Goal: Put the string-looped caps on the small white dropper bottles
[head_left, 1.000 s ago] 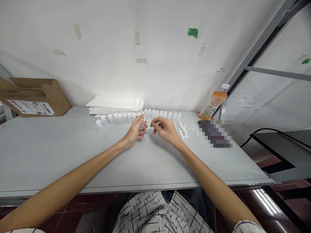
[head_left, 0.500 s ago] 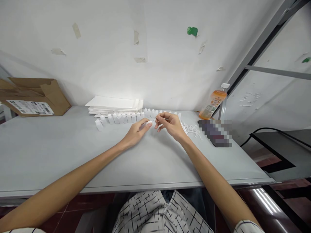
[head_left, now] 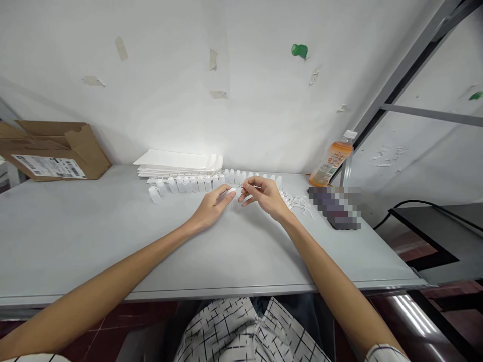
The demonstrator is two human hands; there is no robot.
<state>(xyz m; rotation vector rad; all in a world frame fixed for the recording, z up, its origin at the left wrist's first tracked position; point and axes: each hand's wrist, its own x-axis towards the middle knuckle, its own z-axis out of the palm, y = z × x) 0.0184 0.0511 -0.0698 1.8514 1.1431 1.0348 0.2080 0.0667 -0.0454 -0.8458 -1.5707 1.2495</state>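
Head view shows the left hand (head_left: 212, 206) pinching a small white piece (head_left: 233, 190) at its fingertips, above the middle of the worktop (head_left: 94, 236). Right hand (head_left: 264, 196) meets it there, fingers closed on something thin, too small to make out. Just behind both runs a row of white bottles (head_left: 188, 183) near the far edge, with a stack of white sheets (head_left: 177, 162) behind it. An orange bottle (head_left: 332, 158) leans by the far right corner, a cardboard box (head_left: 49, 151) at far left.
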